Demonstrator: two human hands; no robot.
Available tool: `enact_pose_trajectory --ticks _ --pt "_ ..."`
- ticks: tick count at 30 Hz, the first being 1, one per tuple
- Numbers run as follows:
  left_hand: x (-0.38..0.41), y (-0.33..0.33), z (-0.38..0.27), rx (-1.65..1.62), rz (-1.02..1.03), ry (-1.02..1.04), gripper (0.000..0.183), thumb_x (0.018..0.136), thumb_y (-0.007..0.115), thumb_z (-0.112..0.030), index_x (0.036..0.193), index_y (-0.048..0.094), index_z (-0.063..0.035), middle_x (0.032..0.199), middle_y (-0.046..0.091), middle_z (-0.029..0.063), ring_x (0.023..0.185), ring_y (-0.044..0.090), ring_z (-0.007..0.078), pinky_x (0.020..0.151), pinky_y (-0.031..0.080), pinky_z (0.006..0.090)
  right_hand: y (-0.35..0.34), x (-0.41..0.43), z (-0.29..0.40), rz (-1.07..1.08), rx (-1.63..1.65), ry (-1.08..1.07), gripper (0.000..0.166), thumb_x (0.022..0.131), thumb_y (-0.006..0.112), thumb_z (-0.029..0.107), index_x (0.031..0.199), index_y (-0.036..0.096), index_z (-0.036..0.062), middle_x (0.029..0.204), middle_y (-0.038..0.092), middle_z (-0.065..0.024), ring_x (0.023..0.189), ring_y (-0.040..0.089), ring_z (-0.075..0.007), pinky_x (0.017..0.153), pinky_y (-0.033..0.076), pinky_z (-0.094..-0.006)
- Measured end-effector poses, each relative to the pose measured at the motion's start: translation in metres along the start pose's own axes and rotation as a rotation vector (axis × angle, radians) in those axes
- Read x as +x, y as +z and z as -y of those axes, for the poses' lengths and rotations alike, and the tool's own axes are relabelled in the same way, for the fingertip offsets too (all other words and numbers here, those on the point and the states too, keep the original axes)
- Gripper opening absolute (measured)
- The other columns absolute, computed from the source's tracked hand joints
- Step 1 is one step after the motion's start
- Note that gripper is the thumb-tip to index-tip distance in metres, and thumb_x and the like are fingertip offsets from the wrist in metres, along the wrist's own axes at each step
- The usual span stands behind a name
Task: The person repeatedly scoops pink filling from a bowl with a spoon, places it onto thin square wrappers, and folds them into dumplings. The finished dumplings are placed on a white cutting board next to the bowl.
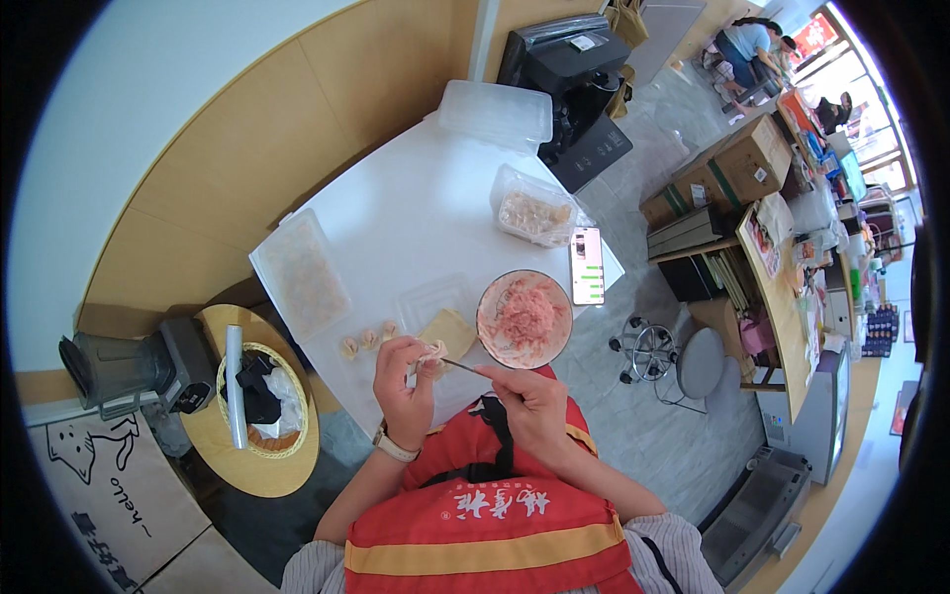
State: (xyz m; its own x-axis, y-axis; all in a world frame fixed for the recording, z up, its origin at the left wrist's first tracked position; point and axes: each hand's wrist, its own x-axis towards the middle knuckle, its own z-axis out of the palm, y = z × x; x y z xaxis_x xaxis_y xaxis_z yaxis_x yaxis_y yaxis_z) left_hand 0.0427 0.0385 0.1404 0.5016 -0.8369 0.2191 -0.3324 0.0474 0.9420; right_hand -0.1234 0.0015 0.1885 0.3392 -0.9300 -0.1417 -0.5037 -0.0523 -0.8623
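My left hand (403, 382) pinches a dumpling wrapper (433, 350) above the table's near part. My right hand (525, 405) grips a thin utensil (466, 367), whose far end reaches the wrapper. A stack of flat wrappers (450, 332) lies just beyond my fingers. Right of it stands a bowl of pink minced filling (528, 318). Several small folded dumplings (369, 339) sit in a row left of the stack. A lidded plastic container (303, 275) stands at the table's left side; a clear box with pale contents (536, 215) is beyond the bowl.
A phone (588, 266) lies at the white table's (415, 200) right edge. An empty-looking plastic container (496, 113) stands at the back. A round side table (199, 438) holds a basket, near a blender (111, 371). A stool (700, 363) stands right. People (746, 56) are far off.
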Motion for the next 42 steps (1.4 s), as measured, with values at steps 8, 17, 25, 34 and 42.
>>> enact_pose_trajectory --ticks 8,17,25,34,42 --pt "-0.001 -0.006 0.003 0.041 0.084 -0.077 0.023 0.078 0.072 -0.003 0.094 0.056 -0.0002 0.089 0.059 0.009 0.078 0.059 0.0188 0.071 0.049 0.029 0.01 -0.003 -0.002 -0.107 0.064 -0.106 0.032 0.08 0.063 0.0 0.107 0.07 0.0139 0.062 0.054 -0.0089 0.055 0.054 -0.0205 0.052 0.044 -0.0315" --pt "0.001 -0.007 -0.002 -0.29 0.099 -0.283 0.015 0.087 0.064 -0.002 0.098 0.055 0.0015 0.092 0.062 0.0068 0.078 0.06 0.0106 0.07 0.05 0.025 0.002 -0.004 0.006 -0.095 -0.104 -0.206 0.037 0.077 0.063 -0.002 0.109 0.07 0.0165 0.061 0.049 -0.0071 0.053 0.052 -0.0222 0.049 0.042 -0.034" --pt "0.01 -0.02 -0.003 -0.659 0.053 -0.649 0.008 0.092 0.059 -0.008 0.097 0.056 -0.0023 0.091 0.064 0.0058 0.077 0.061 0.0113 0.066 0.051 0.0279 -0.01 -0.017 0.003 -0.109 -0.233 -0.293 0.041 0.072 0.064 -0.002 0.107 0.071 0.017 0.059 0.047 -0.0051 0.052 0.05 -0.0206 0.046 0.039 -0.0338" --pt "-0.021 -0.012 -0.002 -0.234 -0.052 -0.163 0.012 0.082 0.067 0.003 0.092 0.06 0.0014 0.091 0.064 0.0099 0.081 0.064 0.0159 0.07 0.053 0.027 -0.003 -0.017 0.01 -0.081 -0.208 -0.288 0.042 0.071 0.063 -0.003 0.108 0.071 0.0162 0.059 0.046 -0.0055 0.052 0.05 -0.0215 0.046 0.039 -0.0334" --pt "-0.049 -0.023 0.02 0.004 -0.025 -0.156 0.018 0.075 0.072 0.003 0.09 0.063 0.0002 0.088 0.066 0.0133 0.078 0.066 0.0226 0.07 0.052 0.0295 0.013 -0.016 0.005 0.083 -0.392 -0.337 0.037 0.073 0.062 0.002 0.105 0.071 0.0175 0.06 0.05 -0.0049 0.056 0.055 -0.0223 0.048 0.043 -0.0356"
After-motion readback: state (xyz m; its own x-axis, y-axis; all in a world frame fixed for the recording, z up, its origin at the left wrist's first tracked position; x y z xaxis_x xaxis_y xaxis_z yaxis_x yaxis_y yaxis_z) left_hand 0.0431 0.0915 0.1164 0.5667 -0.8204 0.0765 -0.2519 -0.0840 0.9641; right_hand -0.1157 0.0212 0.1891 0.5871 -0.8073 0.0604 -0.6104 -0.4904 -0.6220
